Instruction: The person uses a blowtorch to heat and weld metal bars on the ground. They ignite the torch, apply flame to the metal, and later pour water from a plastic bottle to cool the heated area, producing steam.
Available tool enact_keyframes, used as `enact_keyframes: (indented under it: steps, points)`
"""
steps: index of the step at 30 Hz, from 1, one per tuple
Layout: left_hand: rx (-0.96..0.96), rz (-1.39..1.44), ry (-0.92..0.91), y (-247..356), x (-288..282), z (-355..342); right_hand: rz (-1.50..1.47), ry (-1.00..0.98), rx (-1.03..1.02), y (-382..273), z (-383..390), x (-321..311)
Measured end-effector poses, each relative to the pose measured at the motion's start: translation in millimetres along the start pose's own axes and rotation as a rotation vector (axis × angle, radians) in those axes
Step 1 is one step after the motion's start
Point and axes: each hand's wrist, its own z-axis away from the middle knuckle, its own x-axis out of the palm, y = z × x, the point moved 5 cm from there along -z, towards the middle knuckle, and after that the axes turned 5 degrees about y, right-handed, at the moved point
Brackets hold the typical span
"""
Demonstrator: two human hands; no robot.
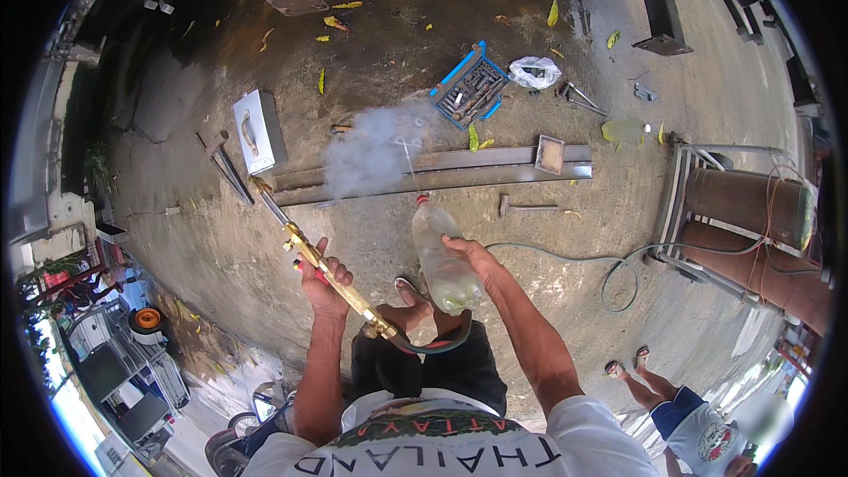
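My left hand is wrapped round a brass gas torch, its nozzle pointing up and to the left, with no flame visible. A hose runs from the torch's lower end across my lap. In my right hand is a clear plastic bottle with a red cap, tilted away from me. A thin jet of water leaves the cap toward a long steel beam on the ground. White steam rises from the beam and hides part of it.
Beyond the beam lie a blue socket set, a plastic bag and another bottle. A hammer lies nearer. At left are a metal box and long tools. Gas cylinders stand right; a person is lower right.
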Motion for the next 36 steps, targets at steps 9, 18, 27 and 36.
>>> enact_keyframes:
  steps: [9,18,27,36]
  points:
    - [0.475,-0.056,0.014,90.7,-17.8,20.4,0.104,0.102,-0.005,-5.7,31.8,-3.9]
    - [0.727,-0.301,0.009,82.7,-91.7,109.6,0.199,0.020,-0.102,7.0,52.9,-22.8]
    - [0.483,-0.787,0.115,-44.5,-197.9,176.3,0.229,-0.091,-0.069,35.5,109.8,-45.6]
    - [0.211,-0.893,0.315,-166.5,-254.0,251.6,0.363,-0.025,-0.109,32.5,181.3,-49.7]
